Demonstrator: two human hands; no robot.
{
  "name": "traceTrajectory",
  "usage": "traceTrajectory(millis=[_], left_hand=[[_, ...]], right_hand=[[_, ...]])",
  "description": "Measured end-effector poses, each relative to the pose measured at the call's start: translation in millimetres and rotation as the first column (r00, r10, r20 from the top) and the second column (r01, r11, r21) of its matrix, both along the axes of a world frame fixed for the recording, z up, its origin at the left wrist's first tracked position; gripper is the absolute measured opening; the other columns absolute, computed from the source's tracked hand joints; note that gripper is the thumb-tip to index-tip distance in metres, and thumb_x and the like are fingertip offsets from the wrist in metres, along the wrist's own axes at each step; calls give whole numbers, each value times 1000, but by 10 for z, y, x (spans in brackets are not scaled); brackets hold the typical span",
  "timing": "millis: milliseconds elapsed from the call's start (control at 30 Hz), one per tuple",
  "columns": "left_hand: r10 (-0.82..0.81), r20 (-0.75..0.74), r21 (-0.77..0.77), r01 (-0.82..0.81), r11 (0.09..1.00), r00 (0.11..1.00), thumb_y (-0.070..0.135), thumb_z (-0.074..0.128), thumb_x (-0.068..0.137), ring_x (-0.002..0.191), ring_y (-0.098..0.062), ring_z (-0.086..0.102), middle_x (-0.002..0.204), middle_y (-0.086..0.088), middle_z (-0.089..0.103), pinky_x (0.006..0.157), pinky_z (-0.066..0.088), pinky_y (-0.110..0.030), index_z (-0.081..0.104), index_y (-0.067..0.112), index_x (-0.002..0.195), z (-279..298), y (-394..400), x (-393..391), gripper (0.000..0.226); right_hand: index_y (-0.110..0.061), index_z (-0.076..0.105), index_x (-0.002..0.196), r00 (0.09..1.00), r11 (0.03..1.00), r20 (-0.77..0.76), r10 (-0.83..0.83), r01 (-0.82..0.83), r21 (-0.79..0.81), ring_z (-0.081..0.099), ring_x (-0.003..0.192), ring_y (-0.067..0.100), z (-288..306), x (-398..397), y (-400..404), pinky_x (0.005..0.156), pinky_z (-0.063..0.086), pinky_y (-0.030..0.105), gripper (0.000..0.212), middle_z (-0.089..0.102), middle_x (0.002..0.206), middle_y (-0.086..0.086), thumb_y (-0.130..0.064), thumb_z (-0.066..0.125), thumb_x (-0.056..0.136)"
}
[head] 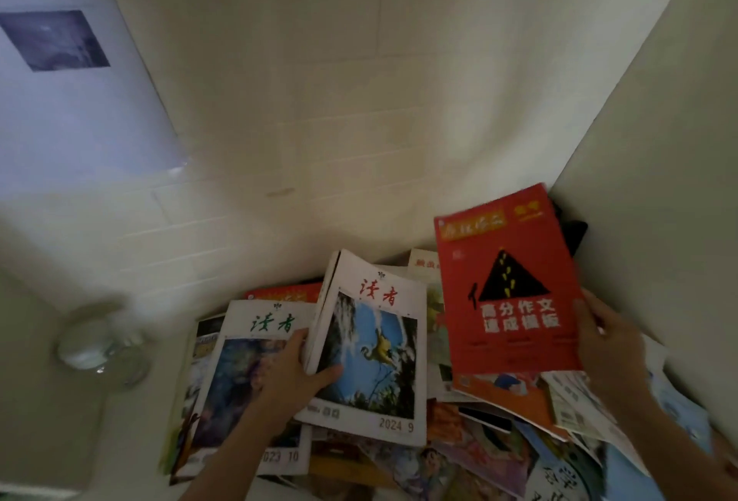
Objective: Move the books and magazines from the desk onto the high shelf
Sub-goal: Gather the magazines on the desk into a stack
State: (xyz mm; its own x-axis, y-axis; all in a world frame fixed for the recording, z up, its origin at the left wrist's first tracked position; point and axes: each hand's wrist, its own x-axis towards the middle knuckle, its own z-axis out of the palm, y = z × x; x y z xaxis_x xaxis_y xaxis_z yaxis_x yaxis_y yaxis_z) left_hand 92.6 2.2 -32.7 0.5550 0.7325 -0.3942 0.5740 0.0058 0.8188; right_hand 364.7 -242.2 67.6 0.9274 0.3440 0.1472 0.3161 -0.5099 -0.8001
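Left hand (pixel 293 375): grasps white magazine (pixel 371 345) by its spine, lifting it off the pile (pixel 459 452).
Right hand (pixel 609 345): pinches red magazine (pixel 507 285), tilted up for carrying.

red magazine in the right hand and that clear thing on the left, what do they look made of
Red magazine: paper with a smooth, probably coated printed cover; it looks thin and its lower edge curves while the right hand holds it.
Clear object: looks like glass or clear plastic, see-through with bright highlights; too blurred to say which.
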Motion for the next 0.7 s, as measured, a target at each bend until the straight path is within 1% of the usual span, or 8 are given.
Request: traceTrajectory(millis=[133, 200, 267, 333, 400, 567, 633, 700], left_hand=[[13, 44, -153, -6, 988, 999, 34, 65, 88, 88, -11, 62, 106, -1, 62, 67, 52, -20, 45, 21, 124, -35, -132, 259, 43], [140, 109, -242, -110, 964, 984, 37, 43, 100, 67, -5, 64, 77, 5, 68, 54, 48, -16, 55, 14, 103, -51, -133, 430, 26], [248, 104, -371, -194, 908, 963, 41, 36, 101, 46, 0, 62, 51, 8, 65, 46, 50, -14, 55, 15, 82, -32, -103, 550, 38], [199, 66, -430, -152, 890, 978, 62, 58, 83, 71, -16, 72, 82, -3, 73, 66, 60, -30, 58, 12, 103, -110, -47, 576, 54], [60, -46, -349, -73, 934, 997, 60, 78, 61, 91, -29, 68, 113, -8, 62, 76, 58, -44, 43, 22, 125, -229, -35, 533, 82], [-58, -255, -113, 29, 993, 965, 45, 86, 61, 94, -33, 63, 122, -16, 57, 85, 54, -47, 37, 8, 135, -129, -60, 610, 96], [-157, -583, 122, 276, 953, 797, 56, 78, 69, 110, -33, 56, 128, -16, 53, 97, 45, -42, 35, 9, 136, -45, -63, 728, 93], [-139, -779, 307, 565, 766, 611, 57, 63, 81, 124, -32, 42, 134, -15, 43, 104, 37, -39, 31, 13, 137, 120, -235, 915, 78]], right_hand=[[-14, 59, 127, 972, 987, -234, 9, 28, 156, 66, 77, 18, -144, -320, 127, 62, 50, 26, 34, 68, 90, 2, -29, 45, 99], [-17, 60, 125, 964, 992, -263, 30, 3, 124, 67, 75, 18, -434, -568, 301, 58, 52, 23, 37, 69, 92, 4, -36, 45, 97], [-17, 58, 127, 960, 998, -278, 35, -20, 55, 65, 71, 20, -703, -792, 467, 53, 50, 15, 37, 68, 88, 4, -36, 44, 99], [-19, 56, 130, 941, 999, -338, 25, -32, -16, 60, 62, 25, -888, -927, 574, 47, 43, 15, 34, 66, 79, 7, -29, 41, 102], [-20, 57, 127, 930, 989, -362, 70, -112, -95, 56, 59, 19, -963, -970, 586, 50, 47, 21, 33, 64, 78, 5, -30, 38, 103], [-7, 64, 78, 957, 962, -284, 57, -129, -242, 54, 56, 21, -761, -434, 180, 50, 36, 22, 49, 60, 70, 11, -45, 41, 99], [-6, 66, 86, 959, 963, -273, -69, -8, -271, 60, 67, 22, -734, -67, -234, 55, 38, 20, 40, 62, 78, 8, -37, 45, 99], [-13, 63, 96, 958, 930, -236, -165, 72, -360, 58, 67, 12, -760, 261, -726, 53, 39, 13, 24, 63, 86, 3, -30, 47, 98]])
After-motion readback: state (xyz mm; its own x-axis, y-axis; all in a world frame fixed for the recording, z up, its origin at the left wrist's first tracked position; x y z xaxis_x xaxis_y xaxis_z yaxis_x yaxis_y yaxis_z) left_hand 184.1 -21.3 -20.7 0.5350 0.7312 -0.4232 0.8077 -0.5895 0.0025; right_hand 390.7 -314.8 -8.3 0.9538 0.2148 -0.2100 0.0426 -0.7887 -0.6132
